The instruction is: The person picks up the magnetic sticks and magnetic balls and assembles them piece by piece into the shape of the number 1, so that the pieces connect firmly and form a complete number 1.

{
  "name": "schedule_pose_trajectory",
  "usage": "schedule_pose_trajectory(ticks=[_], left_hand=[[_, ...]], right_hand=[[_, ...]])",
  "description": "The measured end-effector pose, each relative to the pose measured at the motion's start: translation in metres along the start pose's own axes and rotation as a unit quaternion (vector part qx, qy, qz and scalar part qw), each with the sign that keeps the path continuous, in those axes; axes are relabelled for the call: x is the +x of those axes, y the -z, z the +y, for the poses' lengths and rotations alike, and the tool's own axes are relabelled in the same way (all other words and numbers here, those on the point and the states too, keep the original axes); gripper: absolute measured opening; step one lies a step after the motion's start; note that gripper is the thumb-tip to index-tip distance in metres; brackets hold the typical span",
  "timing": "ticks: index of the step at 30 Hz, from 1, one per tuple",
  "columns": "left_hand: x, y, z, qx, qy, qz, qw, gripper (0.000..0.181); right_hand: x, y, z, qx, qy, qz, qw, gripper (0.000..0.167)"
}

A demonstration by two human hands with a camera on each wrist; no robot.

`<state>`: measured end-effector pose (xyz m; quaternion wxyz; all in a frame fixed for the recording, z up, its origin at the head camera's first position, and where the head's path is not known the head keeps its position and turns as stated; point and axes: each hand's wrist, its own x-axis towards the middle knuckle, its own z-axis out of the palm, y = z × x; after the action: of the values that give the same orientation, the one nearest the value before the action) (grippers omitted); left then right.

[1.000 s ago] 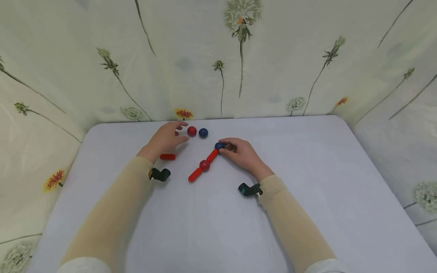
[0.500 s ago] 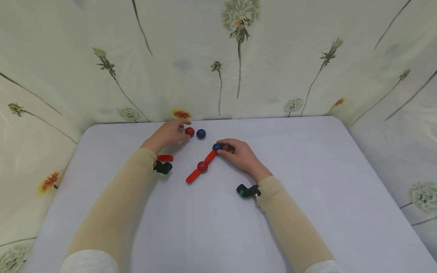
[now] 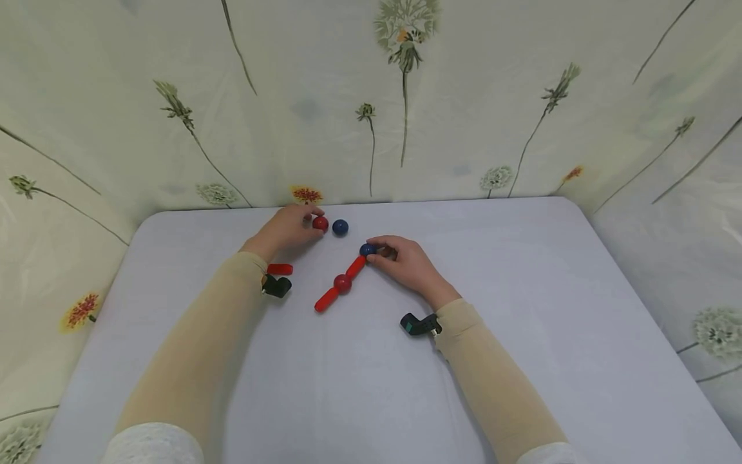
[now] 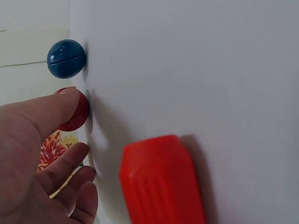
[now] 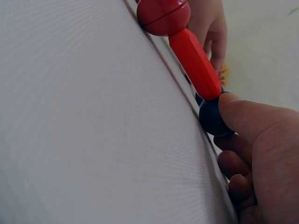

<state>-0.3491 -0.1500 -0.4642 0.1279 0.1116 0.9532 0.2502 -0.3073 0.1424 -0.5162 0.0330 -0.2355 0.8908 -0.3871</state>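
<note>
Near the back of the table, my left hand point(image 3: 288, 227) pinches a loose red ball point(image 3: 319, 223); its thumb lies on the ball point(image 4: 80, 117) in the left wrist view. A loose blue ball point(image 3: 340, 227) sits just right of that one. My right hand point(image 3: 410, 265) pinches another blue ball point(image 5: 212, 119) between thumb and fingers. This blue ball caps a straight chain slanting toward the front left: a red stick point(image 3: 356, 266), a red ball point(image 3: 342, 283) and a second red stick point(image 3: 326, 300). Beside my left wrist lies a separate red stick point(image 3: 281, 269).
A white-covered table point(image 3: 359, 386) with rounded back corners carries everything. Behind it hangs a flower-patterned cloth point(image 3: 324, 148). A small black camera is worn on each wrist, the left camera point(image 3: 277, 286) close to the separate red stick.
My left hand has moved slightly right and its thumb and fingers have come together on the loose red ball. My right hand keeps hold of the chain's blue ball. The view has shifted slightly.
</note>
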Motion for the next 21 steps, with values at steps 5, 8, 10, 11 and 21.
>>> schedule_pose_trajectory(ticks=[5,8,10,11,21], left_hand=[[-0.003,-0.001,0.001,0.004,-0.012,0.012,0.9998,0.044],[-0.005,-0.003,0.001,-0.002,-0.005,0.019,0.9998,0.043],[-0.007,-0.004,0.000,-0.013,0.004,0.026,0.9996,0.042],[-0.008,-0.005,-0.001,-0.018,0.011,0.031,0.9993,0.042],[-0.028,0.001,-0.002,-0.082,0.040,0.082,0.9924,0.039]], right_hand=[[0.000,-0.001,0.001,0.002,0.000,0.000,1.0000,0.038],[0.000,-0.002,0.001,0.001,0.001,0.000,1.0000,0.039],[0.000,-0.002,0.001,0.001,0.003,0.001,1.0000,0.039],[0.000,-0.002,0.001,0.001,0.003,0.001,1.0000,0.039],[-0.001,0.000,0.000,0.004,0.004,-0.001,1.0000,0.041]])
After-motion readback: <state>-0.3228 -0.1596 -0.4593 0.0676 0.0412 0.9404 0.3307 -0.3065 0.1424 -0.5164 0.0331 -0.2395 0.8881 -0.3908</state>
